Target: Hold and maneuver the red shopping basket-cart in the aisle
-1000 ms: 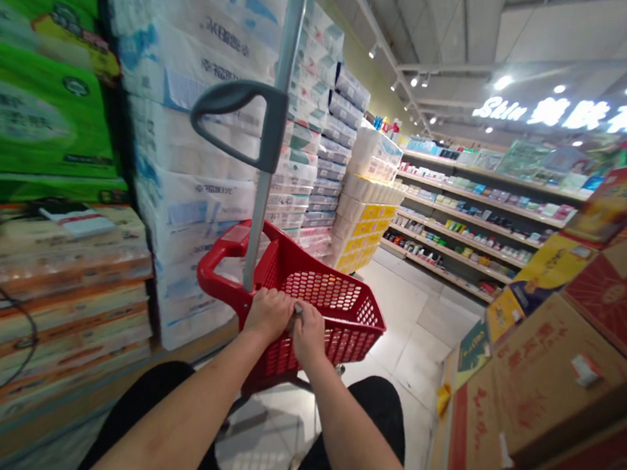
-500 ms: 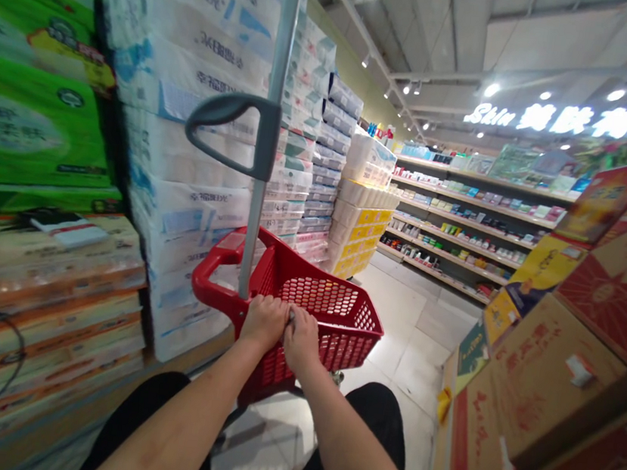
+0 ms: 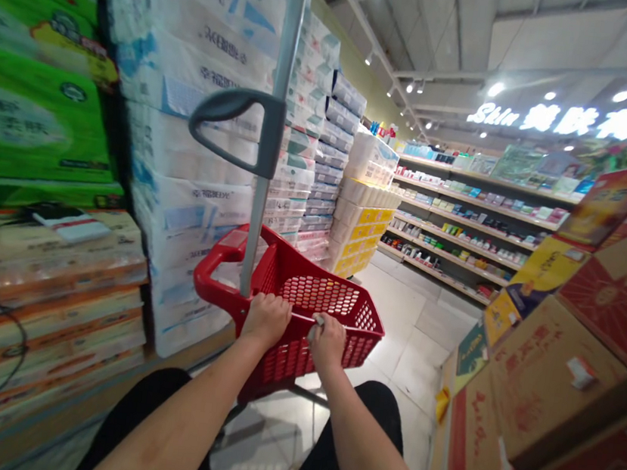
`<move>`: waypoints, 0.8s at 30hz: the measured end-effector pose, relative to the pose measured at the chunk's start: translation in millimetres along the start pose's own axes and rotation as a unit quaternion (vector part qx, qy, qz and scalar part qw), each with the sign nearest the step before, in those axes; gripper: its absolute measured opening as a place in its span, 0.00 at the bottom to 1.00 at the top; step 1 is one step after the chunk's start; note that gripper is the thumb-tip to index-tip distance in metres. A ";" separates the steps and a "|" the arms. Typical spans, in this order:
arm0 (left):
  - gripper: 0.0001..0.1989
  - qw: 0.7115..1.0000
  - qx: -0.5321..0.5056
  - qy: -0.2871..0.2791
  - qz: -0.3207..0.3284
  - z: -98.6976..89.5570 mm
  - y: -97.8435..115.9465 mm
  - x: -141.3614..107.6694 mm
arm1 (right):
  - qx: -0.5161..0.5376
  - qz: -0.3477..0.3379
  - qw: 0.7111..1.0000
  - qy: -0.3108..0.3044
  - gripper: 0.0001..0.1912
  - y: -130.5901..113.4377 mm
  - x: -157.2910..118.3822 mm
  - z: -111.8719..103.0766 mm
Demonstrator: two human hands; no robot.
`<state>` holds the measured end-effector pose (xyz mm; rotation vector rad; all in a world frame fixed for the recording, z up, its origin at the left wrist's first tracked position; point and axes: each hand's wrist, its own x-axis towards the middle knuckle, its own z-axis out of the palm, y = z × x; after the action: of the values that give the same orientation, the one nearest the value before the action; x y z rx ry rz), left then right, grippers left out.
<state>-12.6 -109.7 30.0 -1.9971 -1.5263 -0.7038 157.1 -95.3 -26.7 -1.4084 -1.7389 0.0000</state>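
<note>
Curling left hand (image 3: 267,318) over the near rim (image 3: 359,331) of the red shopping trolley (image 3: 260,390), seemingly to steady it, and pinching what looks like greyish cloth (image 3: 314,328) in right hand (image 3: 330,341), against the same rim. Standing on the tiled floor (image 3: 407,338), just ahead of the knees (image 3: 383,411), with grey loop handle (image 3: 271,137) raised on its pole (image 3: 289,41), probably for easy pulling. Flanked by toilet-paper packs (image 3: 203,149) at left and cartons (image 3: 535,384) at right, stacked likely to save floor space.

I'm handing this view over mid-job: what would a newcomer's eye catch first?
Probably the bright red basket at the center, the left hand on its near rim and the right hand holding a small greyish item there. Next, the glowing white sign at upper right, then the green packs at left.
</note>
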 end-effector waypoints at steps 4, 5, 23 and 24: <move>0.19 1.000 0.004 -0.005 0.008 -0.7 -1.2 -0.9 | 0.049 -0.075 0.995 -0.046 0.21 -34.9 0.3 9.5; 0.19 1.000 0.005 -0.007 0.011 -1.0 -1.7 -1.3 | 0.052 -0.087 0.993 -0.052 0.23 -37.3 0.0 10.0; 0.20 1.000 0.015 -0.020 0.005 -4.3 1.9 -1.4 | 0.039 -0.099 0.994 -0.040 0.24 -27.2 -3.3 5.3; 0.20 1.000 0.017 -0.023 0.007 -4.5 1.3 -1.9 | 0.037 -0.103 0.993 -0.043 0.25 -27.1 -3.9 5.8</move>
<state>-12.2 -114.4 31.8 -2.0092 -1.5387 -0.6273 132.0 -105.2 -19.2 -1.1869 -1.9297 0.0139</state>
